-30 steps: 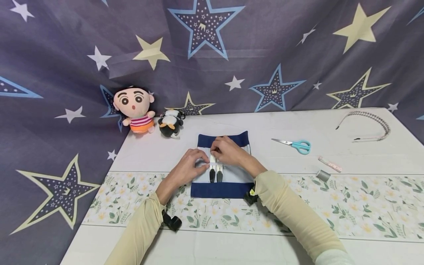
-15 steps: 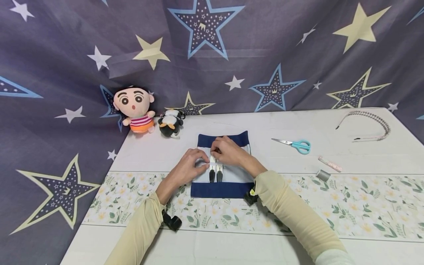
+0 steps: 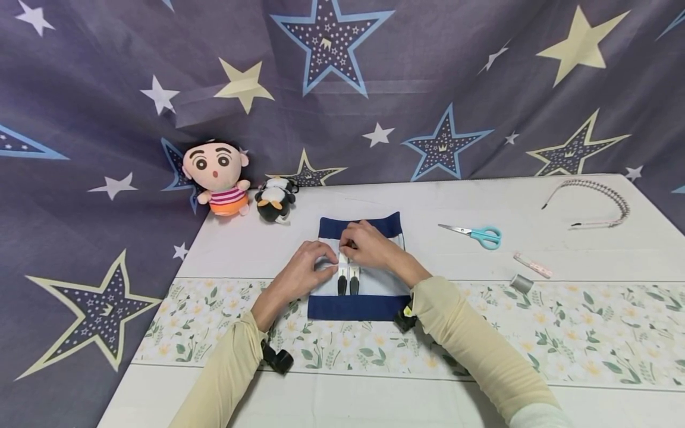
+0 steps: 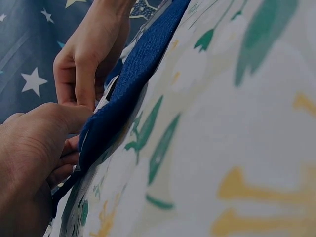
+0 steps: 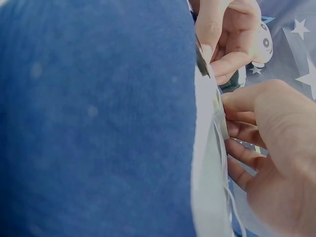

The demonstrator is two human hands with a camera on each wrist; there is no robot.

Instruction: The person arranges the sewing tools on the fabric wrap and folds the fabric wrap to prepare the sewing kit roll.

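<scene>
Fingers (image 3: 354, 230) of right hand (image 3: 371, 245) shifted barely, dark gap showed between them; whole scene slid slightly left in head view.

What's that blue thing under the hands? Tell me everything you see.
The blue thing looks like fabric: roughly rectangular, with navy bands along its near and far edges and a pale middle. It lies on the table, its near part over a floral strip. Two dark-ended pieces show against its middle; the left hand and right hand are above it, contact unclear.
</scene>
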